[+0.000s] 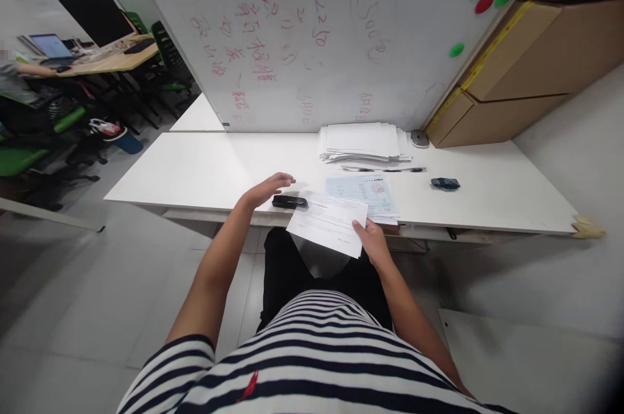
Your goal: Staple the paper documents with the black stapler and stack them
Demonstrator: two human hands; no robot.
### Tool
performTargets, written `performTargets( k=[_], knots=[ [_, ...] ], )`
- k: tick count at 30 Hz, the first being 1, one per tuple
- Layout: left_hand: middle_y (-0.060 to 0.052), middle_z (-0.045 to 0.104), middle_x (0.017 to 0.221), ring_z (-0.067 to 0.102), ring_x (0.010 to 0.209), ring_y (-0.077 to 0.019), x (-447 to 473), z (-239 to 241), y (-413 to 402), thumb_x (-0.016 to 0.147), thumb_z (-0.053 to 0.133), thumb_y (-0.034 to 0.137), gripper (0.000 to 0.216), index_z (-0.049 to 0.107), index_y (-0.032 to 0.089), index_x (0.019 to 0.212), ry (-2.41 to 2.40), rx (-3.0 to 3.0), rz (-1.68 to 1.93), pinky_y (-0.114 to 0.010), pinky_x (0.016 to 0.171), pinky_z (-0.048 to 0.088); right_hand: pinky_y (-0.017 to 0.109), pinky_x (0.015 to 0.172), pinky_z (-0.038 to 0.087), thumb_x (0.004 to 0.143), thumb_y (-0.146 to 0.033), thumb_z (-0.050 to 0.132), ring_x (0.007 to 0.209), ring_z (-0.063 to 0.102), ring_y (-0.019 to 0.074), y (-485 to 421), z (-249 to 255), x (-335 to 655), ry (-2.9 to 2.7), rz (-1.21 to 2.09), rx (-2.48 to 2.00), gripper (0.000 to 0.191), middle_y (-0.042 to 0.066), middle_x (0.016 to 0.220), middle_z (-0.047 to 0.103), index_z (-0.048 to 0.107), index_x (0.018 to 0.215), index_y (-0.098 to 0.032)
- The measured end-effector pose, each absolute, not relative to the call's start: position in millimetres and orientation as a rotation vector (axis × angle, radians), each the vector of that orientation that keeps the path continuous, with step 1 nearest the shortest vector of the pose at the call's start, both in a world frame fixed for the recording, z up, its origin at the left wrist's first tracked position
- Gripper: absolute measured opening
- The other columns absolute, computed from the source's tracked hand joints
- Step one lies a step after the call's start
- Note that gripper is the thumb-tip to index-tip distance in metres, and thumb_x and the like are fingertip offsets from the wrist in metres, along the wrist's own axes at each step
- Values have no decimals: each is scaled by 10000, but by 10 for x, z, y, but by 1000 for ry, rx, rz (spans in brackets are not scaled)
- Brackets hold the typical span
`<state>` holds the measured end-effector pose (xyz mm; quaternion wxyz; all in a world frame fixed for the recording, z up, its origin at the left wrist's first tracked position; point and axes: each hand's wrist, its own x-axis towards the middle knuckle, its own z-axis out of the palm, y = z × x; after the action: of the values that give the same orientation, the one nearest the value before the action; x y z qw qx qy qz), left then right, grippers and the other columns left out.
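Printed white paper [329, 222] is gripped at its right edge by my right hand [373, 242], thumb on top. It hangs partly over the table's front edge, tilted; whether it is one sheet or more I cannot tell. At the paper's upper left corner lies a black stapler [289, 201] on the white table [229, 167]. My left hand [268, 190] hovers just above and left of the stapler, fingers stretched out and holding nothing. Behind the paper, a light-blue printed form [363, 190] with a red stamp lies on other sheets.
A thick stack of white paper [361, 141] stands against the whiteboard [302, 43], with a pen [412, 169] before it. To the right are a small dark packet [445, 184] and cardboard boxes [502, 118]. Another person's arm [36, 68] rests at a desk far left.
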<state>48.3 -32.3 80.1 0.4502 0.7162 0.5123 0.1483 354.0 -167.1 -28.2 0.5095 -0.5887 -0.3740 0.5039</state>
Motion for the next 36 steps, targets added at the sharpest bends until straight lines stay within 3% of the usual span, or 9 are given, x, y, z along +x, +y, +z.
performTargets(
  k=[4,7,10,13,20,24,28,33,36],
  knots=[
    [-128,531,1356,443,1279,-302,854,666,-221,894,306,619,587,518,196,1241,1692,1872,431,-470,1043,352,450,878,496,748,-571,656,985,655,292,-1713,-252,3580,-1008,1165,-1459,533,114,1088,716,689,1080,-156],
    [-168,413,1459,228,1410,-357,1143,414,-265,898,303,615,662,442,158,1356,1861,2058,357,-563,1113,182,442,882,488,762,-582,634,983,648,290,-1779,-190,3573,-1074,1107,-1514,536,113,1096,712,686,1089,-161],
    [-163,281,1538,65,1457,-351,1263,231,-324,889,313,630,722,354,157,1433,1851,2227,308,-579,1134,83,436,883,481,782,-593,602,979,643,290,-1834,-156,3540,-1124,1047,-1579,533,114,1096,711,681,1088,-163],
    [-159,260,1548,33,1464,-336,1257,168,-337,893,315,616,713,350,160,1441,1838,2323,289,-564,1144,38,438,887,477,799,-595,576,1006,633,302,-1875,-172,3482,-1102,1013,-1608,532,123,1105,706,672,1086,-157],
    [-178,431,1446,230,1412,-374,1104,167,-182,828,422,688,736,437,179,1359,1793,1986,500,-537,1064,296,451,944,483,727,-517,706,1068,638,296,-2009,-238,3257,-742,1268,-1366,531,106,1158,693,653,1125,-169],
    [-132,616,1234,541,1188,-260,1023,222,-200,893,402,596,523,548,194,1193,1617,1665,1041,-398,976,418,468,998,458,656,-470,780,1093,634,304,-2124,-282,3156,-633,1387,-1340,493,99,1141,702,698,1043,-174],
    [-84,671,993,617,981,-182,911,221,-474,975,252,443,433,591,177,1021,1598,1611,1618,-345,906,449,466,969,479,658,-488,776,1041,659,301,-2205,-324,3131,-627,1416,-1261,508,101,1102,717,697,1046,-170],
    [-70,667,1030,568,1051,-226,687,-19,-735,882,507,421,274,640,205,985,1493,2314,1184,-374,961,406,442,884,511,688,-537,735,971,673,299,-2221,-218,3442,-770,1205,-1387,476,95,1026,738,708,992,-171],
    [-83,650,1067,539,1081,-244,691,-160,-727,862,555,419,274,634,206,1014,1610,2372,1039,-379,955,402,395,785,534,699,-542,725,858,688,274,-2249,-22,3792,-828,1161,-1370,441,88,923,751,713,924,-163]
  ],
)
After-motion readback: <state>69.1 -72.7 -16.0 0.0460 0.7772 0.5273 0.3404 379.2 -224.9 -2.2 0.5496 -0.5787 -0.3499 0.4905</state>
